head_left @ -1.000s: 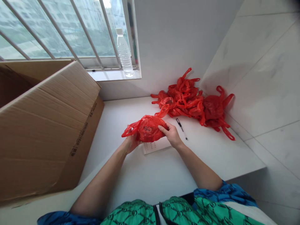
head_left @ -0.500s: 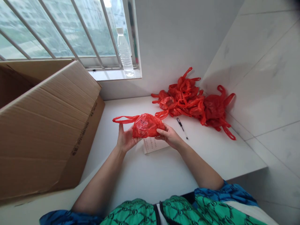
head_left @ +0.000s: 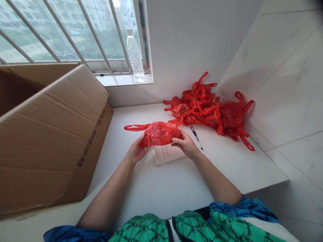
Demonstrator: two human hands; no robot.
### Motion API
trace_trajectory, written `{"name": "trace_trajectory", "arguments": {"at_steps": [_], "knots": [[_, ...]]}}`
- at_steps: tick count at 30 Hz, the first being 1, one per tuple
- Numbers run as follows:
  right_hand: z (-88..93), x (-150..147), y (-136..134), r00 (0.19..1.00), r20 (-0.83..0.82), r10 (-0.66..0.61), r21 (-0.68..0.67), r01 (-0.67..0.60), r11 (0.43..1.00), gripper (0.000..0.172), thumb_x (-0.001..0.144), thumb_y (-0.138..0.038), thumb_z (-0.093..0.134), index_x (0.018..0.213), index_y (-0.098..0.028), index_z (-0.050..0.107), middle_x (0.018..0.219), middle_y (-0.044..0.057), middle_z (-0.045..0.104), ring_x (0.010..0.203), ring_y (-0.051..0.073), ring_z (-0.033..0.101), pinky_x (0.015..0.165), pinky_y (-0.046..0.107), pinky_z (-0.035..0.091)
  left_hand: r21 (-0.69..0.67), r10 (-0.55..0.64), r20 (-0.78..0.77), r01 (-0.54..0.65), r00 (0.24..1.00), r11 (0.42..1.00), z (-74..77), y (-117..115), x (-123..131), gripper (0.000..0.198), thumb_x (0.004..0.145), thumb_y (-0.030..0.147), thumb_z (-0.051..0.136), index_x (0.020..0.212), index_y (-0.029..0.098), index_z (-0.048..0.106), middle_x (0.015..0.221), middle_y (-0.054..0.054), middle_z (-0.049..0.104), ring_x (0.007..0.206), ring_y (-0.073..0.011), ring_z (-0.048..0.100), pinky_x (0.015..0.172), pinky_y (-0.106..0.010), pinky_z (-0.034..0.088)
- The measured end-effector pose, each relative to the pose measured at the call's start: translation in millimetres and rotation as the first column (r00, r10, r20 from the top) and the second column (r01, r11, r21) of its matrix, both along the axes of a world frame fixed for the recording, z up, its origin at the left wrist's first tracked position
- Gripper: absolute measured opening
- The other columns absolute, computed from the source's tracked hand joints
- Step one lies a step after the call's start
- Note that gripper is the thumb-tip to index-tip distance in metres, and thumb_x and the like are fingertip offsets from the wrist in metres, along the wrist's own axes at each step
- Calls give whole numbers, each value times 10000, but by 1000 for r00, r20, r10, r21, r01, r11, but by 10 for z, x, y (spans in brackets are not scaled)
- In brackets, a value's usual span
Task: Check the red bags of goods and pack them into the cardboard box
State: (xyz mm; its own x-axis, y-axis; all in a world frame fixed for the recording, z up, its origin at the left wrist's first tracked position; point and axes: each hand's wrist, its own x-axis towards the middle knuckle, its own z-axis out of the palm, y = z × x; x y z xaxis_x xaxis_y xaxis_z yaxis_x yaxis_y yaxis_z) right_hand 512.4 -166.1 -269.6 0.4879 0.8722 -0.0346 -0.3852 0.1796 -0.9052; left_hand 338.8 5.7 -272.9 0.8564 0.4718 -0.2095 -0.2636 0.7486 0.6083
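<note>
Between my two hands is a red plastic bag [head_left: 161, 133], bulging around contents I cannot make out, its handle loops stretching out to the left and upper right. My left hand [head_left: 137, 148] grips its left end, thumb in front. At the right end, my right hand [head_left: 186, 144] pinches it between thumb and fingers. Beneath the bag lies a pale pink notebook [head_left: 169, 155] with printed characters, its upper part hidden. A black-capped pen [head_left: 196, 137] rests on the white table to the right of my right hand.
A heap of several red plastic bags [head_left: 209, 109] sits at the back right against the walls. On the left stands a large open cardboard box [head_left: 50, 141]. A clear bottle [head_left: 135, 57] is on the sill of the barred window. The white table [head_left: 161, 191] ends at a right front edge.
The held bag has shifted slightly to the right and its left end tilts lower. My left thumb has moved from beside the left handle loop onto the bag.
</note>
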Motion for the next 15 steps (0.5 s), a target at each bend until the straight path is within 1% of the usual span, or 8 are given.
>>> {"name": "trace_trajectory", "arguments": {"at_steps": [1, 3, 7, 9, 12, 15], "knots": [[6, 0, -4, 1000, -4, 4, 2, -4, 1000, 480, 685, -278, 826, 1129, -255, 643, 1051, 9, 700, 930, 178, 662, 734, 276, 590, 25, 3, -1, -3, 1000, 1000, 4, -9, 3, 336, 933, 144, 539, 1263, 141, 603, 1119, -80, 730, 960, -158, 718, 841, -219, 591], [16, -2, -12, 1000, -17, 16, 16, -15, 1000, 449, 701, -276, 813, 1120, -254, 653, 1047, 7, 696, 924, 173, 656, 719, 263, 588, 56, -2, 3, 2, 1000, 998, 14, -20, 7, 383, 900, 77, 542, 1272, 146, 604, 1156, -76, 719, 966, -154, 714, 852, -217, 589], [27, -6, -22, 996, -85, 30, 49, -26, 998, 342, 778, -330, 755, 1102, -254, 675, 1048, 8, 687, 895, 159, 649, 684, 252, 591, 43, -5, -3, 6, 1000, 999, 16, -12, 7, 392, 877, 48, 537, 1248, 144, 621, 1134, -71, 723, 933, -148, 717, 832, -214, 596], [30, -10, -19, 994, -103, 31, 45, -26, 999, 338, 794, -354, 745, 1108, -253, 675, 1048, 10, 686, 890, 157, 649, 682, 254, 592, 40, -4, -5, 4, 1000, 999, 6, -4, 8, 389, 869, 41, 542, 1236, 139, 629, 1136, -74, 722, 941, -150, 715, 844, -218, 594], [25, -16, -9, 997, -72, 17, 12, -16, 1000, 368, 758, -358, 779, 1090, -240, 671, 1067, 18, 691, 903, 165, 656, 691, 254, 585, 57, -5, -6, 5, 1000, 998, -11, -3, 11, 394, 850, 25, 559, 1218, 140, 642, 1128, -75, 724, 936, -148, 713, 845, -216, 590], [1, -10, 6, 999, -45, -24, -19, 23, 1000, 381, 719, -349, 808, 1049, -228, 662, 1062, 25, 700, 888, 170, 665, 701, 264, 576, 117, -14, -12, 15, 1000, 993, -24, -10, 11, 424, 826, 19, 597, 1226, 151, 642, 1141, -77, 720, 949, -158, 709, 839, -218, 584]]}}
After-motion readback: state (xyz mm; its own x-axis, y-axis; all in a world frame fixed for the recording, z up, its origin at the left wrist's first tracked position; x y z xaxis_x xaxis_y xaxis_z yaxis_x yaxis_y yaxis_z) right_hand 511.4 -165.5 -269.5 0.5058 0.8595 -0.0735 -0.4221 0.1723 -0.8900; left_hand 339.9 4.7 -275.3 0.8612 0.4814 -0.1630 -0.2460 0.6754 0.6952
